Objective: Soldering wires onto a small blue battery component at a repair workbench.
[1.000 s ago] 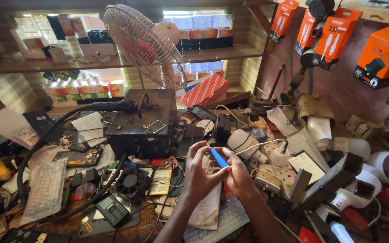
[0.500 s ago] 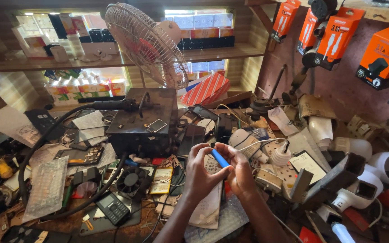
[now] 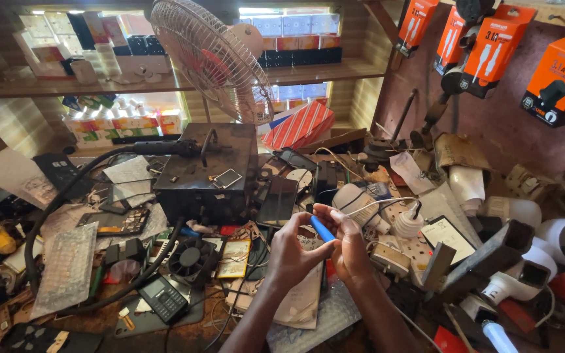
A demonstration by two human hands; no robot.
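Both my hands are raised over the cluttered workbench and meet on a blue-handled tool [image 3: 322, 228], a slim stick-like thing. My left hand [image 3: 293, 255] pinches its lower part with fingers curled. My right hand [image 3: 348, 245] wraps around its upper part, fingertips near the dark tip. What the tip touches is hidden by my fingers. A white cable [image 3: 387, 201] runs just behind my right hand. Under my wrists lies a pale paper sheet [image 3: 302, 301].
A black metal box [image 3: 207, 173] with a hose stands behind my hands, a white table fan [image 3: 207, 55] above it. Phone parts, a small black fan [image 3: 189, 257], a keypad phone [image 3: 164, 299] and white chargers [image 3: 408, 222] crowd the bench. Orange packages [image 3: 492, 46] hang at right.
My hands and the blue-handled tool have stayed in almost the same place; the fingers shifted slightly on the tool. The view has barely moved.
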